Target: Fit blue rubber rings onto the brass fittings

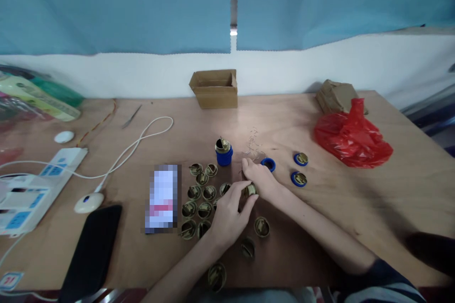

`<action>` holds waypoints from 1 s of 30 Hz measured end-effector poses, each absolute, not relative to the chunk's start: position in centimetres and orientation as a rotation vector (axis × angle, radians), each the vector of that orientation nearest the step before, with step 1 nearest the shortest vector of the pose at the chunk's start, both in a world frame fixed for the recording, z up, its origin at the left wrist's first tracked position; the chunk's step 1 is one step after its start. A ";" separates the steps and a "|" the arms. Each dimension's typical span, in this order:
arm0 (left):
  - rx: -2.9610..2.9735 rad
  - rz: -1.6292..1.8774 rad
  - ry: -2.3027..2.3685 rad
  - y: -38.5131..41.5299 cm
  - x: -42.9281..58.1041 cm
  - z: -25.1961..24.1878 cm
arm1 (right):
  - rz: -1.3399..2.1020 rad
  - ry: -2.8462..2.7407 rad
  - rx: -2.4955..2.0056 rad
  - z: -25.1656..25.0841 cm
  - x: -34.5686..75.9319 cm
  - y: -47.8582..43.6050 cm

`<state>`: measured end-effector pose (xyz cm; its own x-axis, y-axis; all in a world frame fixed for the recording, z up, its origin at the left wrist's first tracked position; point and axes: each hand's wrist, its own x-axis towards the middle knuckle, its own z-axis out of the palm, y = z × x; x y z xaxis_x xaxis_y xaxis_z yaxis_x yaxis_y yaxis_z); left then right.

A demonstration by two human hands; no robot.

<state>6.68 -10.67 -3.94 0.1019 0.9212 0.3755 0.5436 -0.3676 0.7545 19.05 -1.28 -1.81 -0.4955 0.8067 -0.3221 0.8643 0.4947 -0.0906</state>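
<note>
My left hand (231, 210) pinches a round brass-coloured metal cup (250, 190) between thumb and fingers. Just beyond it, my right hand (259, 176) is closed, its fingertips beside a loose pile of thin bent wires (253, 144); whether a wire is in them is hidden. More such brass cups (204, 209) stand in rows left of my left hand, which partly covers some. Others lie nearer the front, including one brass cup (262, 227). A stack of blue rings (224, 156) carries a brass cup (222, 145) on top. Behind my right wrist lies a single blue ring (268, 164).
Two blue rings with brass pieces (299, 179) lie to the right, before a red plastic bag (351, 139) and a brown paper package (337, 96). An open cardboard box (217, 97) stands by the wall. Leftward are a blurred-screen phone (162, 199), black phone (93, 251), white cable (121, 156) and power strip (53, 180).
</note>
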 end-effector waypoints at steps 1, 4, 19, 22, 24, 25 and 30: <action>1.963 1.189 1.421 -10.7 6.7 -3.8 | -0.343 2.515 1.424 -1.9 19.2 -1.3; 1.987 1.205 1.388 -10.7 6.6 -3.4 | -0.314 2.554 1.431 -2.6 19.5 -1.6; 2.408 1.168 0.972 -11.4 7.3 -3.6 | -0.454 2.556 1.773 -4.0 19.9 -3.8; 2.381 1.219 1.006 -11.4 7.1 -3.6 | -0.533 2.383 1.808 -3.3 18.8 -3.1; 2.342 1.270 1.064 -11.4 6.9 -3.5 | -0.573 2.329 1.813 -3.2 18.6 -2.9; 2.319 1.293 1.092 -11.4 6.8 -3.4 | -0.584 2.320 1.815 -3.2 18.7 -2.8; 2.227 1.348 1.141 -11.2 6.6 -3.2 | -0.614 2.318 1.810 -3.7 19.1 -3.0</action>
<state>6.60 -11.18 -3.25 0.2450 0.7549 0.6084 0.4752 -0.6405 0.6033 19.13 -2.97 -3.73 -0.2682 0.8973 -0.3506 0.9532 0.1944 -0.2316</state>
